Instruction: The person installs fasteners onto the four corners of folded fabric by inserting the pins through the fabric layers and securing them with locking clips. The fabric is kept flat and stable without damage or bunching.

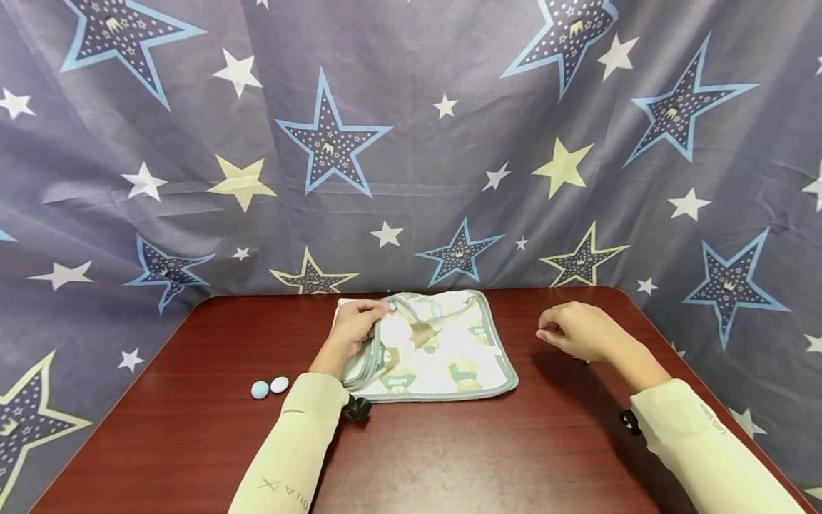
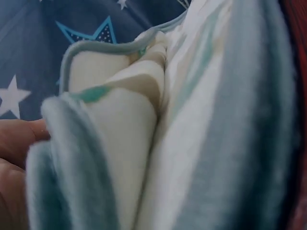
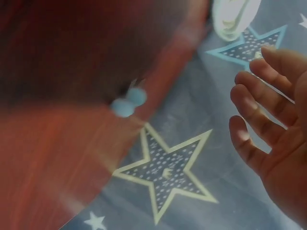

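Observation:
A folded white cloth (image 1: 443,357) with a bear print and grey-green binding lies on the table. My left hand (image 1: 353,328) pinches its layered left edge, lifted a little off the table. By those fingertips, a small light-blue round piece (image 1: 392,306) shows at the cloth's edge; how it is fixed there I cannot tell. In the left wrist view the bound layers (image 2: 81,153) stand close before the fingers. My right hand (image 1: 581,330) hovers over the table right of the cloth, holding nothing. The right wrist view shows its fingers loosely bent and apart.
Two round pieces, one light blue (image 1: 260,389) and one white (image 1: 279,385), lie left of my left forearm. Two light-blue round pieces (image 3: 136,97) lie on the table near my right hand. A star-patterned curtain (image 1: 411,143) hangs behind the reddish-brown table (image 1: 462,457).

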Motion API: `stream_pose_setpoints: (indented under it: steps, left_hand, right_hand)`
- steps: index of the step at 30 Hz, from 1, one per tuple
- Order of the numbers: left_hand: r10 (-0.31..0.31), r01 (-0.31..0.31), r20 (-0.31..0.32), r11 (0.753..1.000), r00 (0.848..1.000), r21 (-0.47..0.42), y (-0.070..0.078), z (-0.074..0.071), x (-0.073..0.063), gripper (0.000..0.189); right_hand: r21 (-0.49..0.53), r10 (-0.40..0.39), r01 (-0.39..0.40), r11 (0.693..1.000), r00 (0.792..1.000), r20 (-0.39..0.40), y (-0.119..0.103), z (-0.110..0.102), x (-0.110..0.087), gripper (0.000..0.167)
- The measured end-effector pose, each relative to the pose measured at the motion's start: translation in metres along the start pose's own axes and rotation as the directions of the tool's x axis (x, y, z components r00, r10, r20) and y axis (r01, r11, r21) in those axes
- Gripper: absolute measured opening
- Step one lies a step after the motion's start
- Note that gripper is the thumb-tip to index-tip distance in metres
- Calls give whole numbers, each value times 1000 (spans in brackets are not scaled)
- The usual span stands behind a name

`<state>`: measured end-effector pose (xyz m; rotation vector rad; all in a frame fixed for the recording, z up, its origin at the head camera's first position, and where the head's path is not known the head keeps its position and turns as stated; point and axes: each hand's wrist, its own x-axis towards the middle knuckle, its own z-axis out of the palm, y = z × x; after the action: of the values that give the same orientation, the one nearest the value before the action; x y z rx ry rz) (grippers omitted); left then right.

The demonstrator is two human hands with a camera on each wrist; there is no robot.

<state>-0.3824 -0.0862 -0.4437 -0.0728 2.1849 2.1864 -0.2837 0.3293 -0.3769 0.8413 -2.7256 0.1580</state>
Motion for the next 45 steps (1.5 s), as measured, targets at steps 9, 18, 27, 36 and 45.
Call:
stream_pose_setpoints:
  steps: [9,18,27,36,45]
  left_hand:
    - [-17,12,-22,982,1000,-190,12,-5,8,11]
    - [-358,373,132,774,924,-512,14,-14,10,15]
    - [-157,158,114,987,981,7,29,11,-8,12]
    - [257,-272,154,529,954,804,28,19,-16,44]
    - [357,-702,622,157,696,695,45,40,-16,22]
  right_hand:
    - [9,42,-43,999,998,47,5,0,-10,8]
    - [0,43,-43,999,997,66,7,1,-13,7]
    - [7,51,-52,999,995,88,6,2,-17,7]
    - [-5,46,-46,999,994,99,6,2,-21,6]
    - [4,40,-41,999,996,83,4,3,-19,7]
